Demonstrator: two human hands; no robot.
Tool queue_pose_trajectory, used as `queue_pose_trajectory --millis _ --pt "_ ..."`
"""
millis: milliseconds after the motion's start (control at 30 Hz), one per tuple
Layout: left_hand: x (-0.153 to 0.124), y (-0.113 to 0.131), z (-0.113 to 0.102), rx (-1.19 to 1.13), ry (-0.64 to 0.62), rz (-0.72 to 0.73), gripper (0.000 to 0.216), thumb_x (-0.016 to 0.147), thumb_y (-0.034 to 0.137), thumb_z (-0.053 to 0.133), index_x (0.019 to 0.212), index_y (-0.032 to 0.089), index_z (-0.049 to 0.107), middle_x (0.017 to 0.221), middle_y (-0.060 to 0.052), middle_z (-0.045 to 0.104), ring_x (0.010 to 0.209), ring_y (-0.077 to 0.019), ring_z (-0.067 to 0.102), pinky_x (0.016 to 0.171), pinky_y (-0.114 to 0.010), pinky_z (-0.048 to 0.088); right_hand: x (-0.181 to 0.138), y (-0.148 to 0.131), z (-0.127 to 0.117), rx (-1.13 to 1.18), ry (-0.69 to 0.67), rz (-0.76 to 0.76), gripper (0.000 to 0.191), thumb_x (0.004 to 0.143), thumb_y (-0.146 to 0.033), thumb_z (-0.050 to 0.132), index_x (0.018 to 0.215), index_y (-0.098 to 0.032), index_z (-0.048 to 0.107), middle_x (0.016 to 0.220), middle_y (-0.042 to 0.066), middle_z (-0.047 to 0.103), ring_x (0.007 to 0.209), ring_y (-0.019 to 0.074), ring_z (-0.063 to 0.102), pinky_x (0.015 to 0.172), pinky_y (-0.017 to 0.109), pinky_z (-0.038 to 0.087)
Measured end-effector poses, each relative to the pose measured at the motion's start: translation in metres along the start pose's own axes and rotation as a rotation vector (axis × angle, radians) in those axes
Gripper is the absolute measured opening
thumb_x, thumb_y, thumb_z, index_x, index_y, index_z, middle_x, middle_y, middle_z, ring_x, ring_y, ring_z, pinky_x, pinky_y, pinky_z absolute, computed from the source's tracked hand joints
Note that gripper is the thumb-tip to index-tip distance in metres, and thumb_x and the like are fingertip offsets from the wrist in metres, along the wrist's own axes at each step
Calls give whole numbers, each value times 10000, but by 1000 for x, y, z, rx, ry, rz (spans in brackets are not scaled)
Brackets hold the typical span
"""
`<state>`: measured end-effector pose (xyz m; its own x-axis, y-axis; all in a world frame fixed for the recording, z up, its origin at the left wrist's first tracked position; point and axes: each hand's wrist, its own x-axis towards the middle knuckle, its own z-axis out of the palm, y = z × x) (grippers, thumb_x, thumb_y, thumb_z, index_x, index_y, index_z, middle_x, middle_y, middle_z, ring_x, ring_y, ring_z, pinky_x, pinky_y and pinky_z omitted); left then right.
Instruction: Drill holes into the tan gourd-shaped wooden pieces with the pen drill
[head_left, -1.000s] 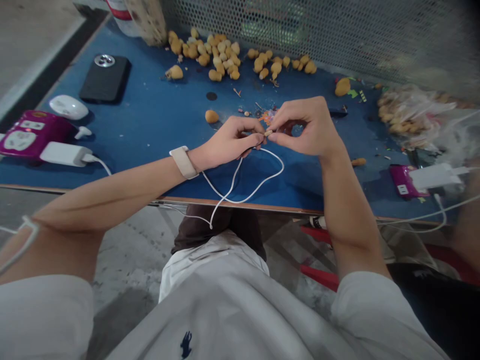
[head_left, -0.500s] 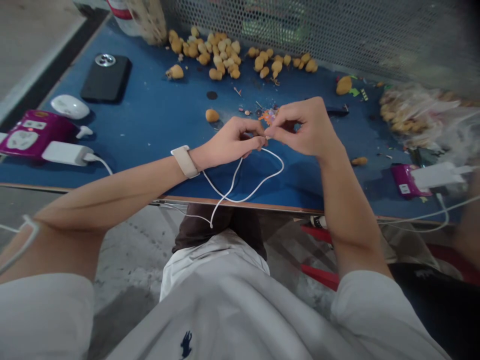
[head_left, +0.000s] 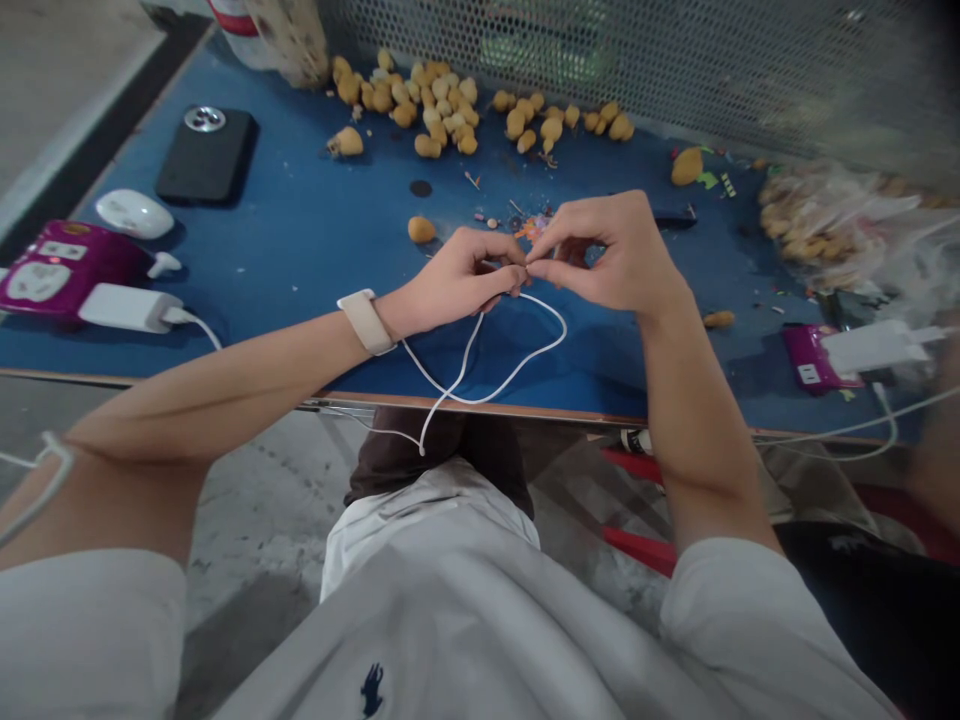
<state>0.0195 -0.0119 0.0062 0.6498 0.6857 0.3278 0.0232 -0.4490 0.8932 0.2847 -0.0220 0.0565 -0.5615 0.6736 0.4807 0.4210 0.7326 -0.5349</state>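
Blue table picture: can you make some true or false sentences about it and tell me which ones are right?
1. The white cable loops down from the left hand and right hand, past the table's edge. True.
2. A pale band circles the left wrist. True.
3. The tan lumps sit in a bowl. False: they lie loose on the blue table.
4. The black phone lies beside the right hand. False: it lies toward the table's far left.

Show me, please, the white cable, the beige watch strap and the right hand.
white cable (head_left: 564, 332), head view, on the right bend of its loop
beige watch strap (head_left: 365, 322), head view, on the middle of the strap
right hand (head_left: 607, 255), head view, on the back of the hand
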Motion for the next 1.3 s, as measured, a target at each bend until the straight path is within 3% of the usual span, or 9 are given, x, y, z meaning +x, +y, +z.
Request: queue_pose_trajectory --millis 133,300,433,600,767,867,967,1100,1300 --pt "-1 -1 1 30 10 0 507 1273 651 891 1011 228 796 883 -72 766 683 -187 696 620 -305 628 -1 5 0 -122 -35 55 510 1135 -659 899 770 -340 740 700 15 665 706 253 668 723 488 603" --pt "-1 0 0 35 25 0 492 1271 644 886 1021 229 807 894 -79 772 686 -193 695 623 -319 639 -5 8 -2 15 -9 140 381 1000 -698 1061 981 -367 874 848 23 825 788 282 771 718 467 655" --pt "0 1 0 33 12 -12 490 1264 646 886 1019 230 800 868 -73 762 698 -202 710 628 -318 640 -3 1 -3 -8 -38 121 480 1111 -705 945 840 -338 798 726 7 746 705 243 701 702 459 618" --pt "-1 -1 0 51 21 -9 490 1268 650 887 1029 233 792 861 -73 766 717 -211 734 630 -309 636 -1 -4 -2 17 -22 53 373 1036 -697 1007 991 -348 883 900 27 863 704 236 716 657 456 584" --pt "-1 -1 0 62 7 -1 508 1274 652 898 1011 233 782 803 -54 730 693 -207 723 626 -305 633 0 1 0 -95 -50 39 488 1146 -710 899 850 -336 798 817 20 798 713 236 700 695 464 578" --pt "-1 -1 -1 60 22 -1 501 1281 639 893 1008 233 787 799 -51 725 684 -205 715 627 -311 636 -1 4 1 3 5 -75 281 1049 -574 1004 1009 -326 879 894 8 859 650 209 749 590 415 525" --pt "-1 0 -1 49 12 10 502 1280 626 897 985 235 787 794 -50 720 680 -210 715 640 -330 646 -3 4 -1 17 0 -28 208 1031 -546 1042 1062 -368 937 1002 26 920 690 230 777 616 435 589" --pt "-1 0 -1 43 12 15 479 1271 591 918 973 239 785 783 -47 715 679 -217 711 651 -344 649 -6 3 -5 27 -38 126 322 965 -659 1129 999 -396 946 998 42 907 785 280 785 733 487 687" --pt "1 -4 0 -14 -6 19 422 1260 503 932 981 222 787 761 -30 714 654 -186 699 626 -286 609 -4 5 -4 47 -41 62 302 999 -677 1118 1045 -410 986 1018 33 898 804 273 795 743 486 704"
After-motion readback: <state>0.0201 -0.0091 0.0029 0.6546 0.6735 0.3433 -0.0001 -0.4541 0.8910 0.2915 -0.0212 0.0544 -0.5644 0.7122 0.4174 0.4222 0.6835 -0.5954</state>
